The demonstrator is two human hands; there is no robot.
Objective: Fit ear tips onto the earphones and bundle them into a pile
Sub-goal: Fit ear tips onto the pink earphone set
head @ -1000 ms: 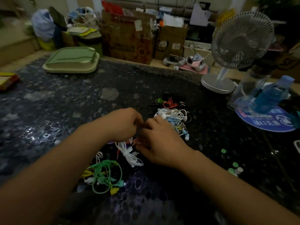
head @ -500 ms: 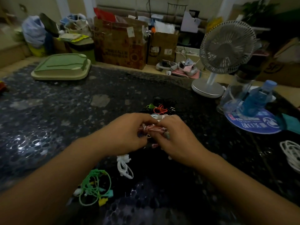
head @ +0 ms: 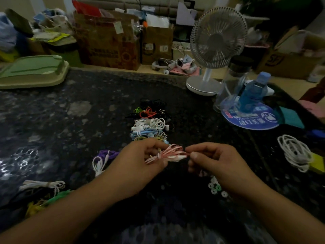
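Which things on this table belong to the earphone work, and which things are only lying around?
Belong to the job:
pink earphones, held in the left hand and right hand
pile of bundled earphones
loose ear tips
white earphones

Just lying about:
desk fan
blue bottle
green tray

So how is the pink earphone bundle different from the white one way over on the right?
The pink bundle is held up between the left hand and right hand; the white bundle lies alone on the table. The pink bundle is slim and tied at the middle; the white bundle is a fatter, looser coil. Both are wound-up earphone cords.
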